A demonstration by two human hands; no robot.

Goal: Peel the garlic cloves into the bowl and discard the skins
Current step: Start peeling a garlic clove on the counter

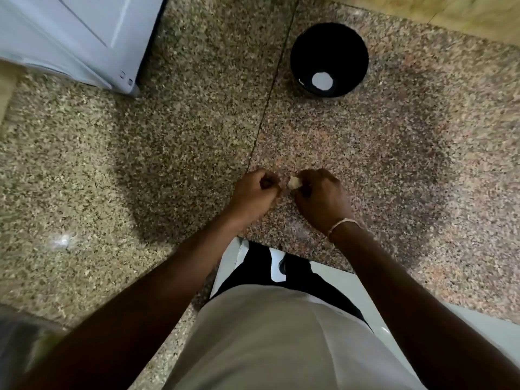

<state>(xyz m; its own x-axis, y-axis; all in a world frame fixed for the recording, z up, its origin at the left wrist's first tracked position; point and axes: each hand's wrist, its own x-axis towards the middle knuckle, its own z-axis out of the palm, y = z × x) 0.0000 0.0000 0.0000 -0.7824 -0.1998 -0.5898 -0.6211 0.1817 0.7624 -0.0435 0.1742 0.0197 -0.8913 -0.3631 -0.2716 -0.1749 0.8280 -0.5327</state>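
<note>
Head view, looking straight down over a speckled granite desk [394, 170]. Both hands sit close together near centre frame, just above the desk surface.

Garlic clove [294, 182]: small, pale cream-beige, papery-looking, slightly elongated. It sits between the two hands, at the tip of the right hand. Mostly hidden by fingers, so can't tell how much skin is on it.

Right hand [320, 197]: fingers curled in and pinching the clove at its 9 o'clock side. Thin light band on the wrist [342, 223].

Left hand [253, 192]: fingers curled tight into a loose fist, thumb and fingertip side pointing at 3 o'clock toward the clove, right beside it. Can't tell whether it's touching the clove or pinching a bit of skin; the contact point is blurred.

Black round bin [329, 59]: at 12 o'clock from the hands, well apart from them, open top facing the camera. Dark inside, with a white round patch [322, 81] at the bottom.

White appliance [76, 38]: at 10 o'clock, top-left corner of the frame, resting on the desk.

A thin dark seam [270, 99] runs through the desk from 12 o'clock down to the hands.

Person's light shirt [281, 339] fills 6 o'clock, dark trousers [298, 274] and a pale floor [332, 270] below the desk edge.
</note>
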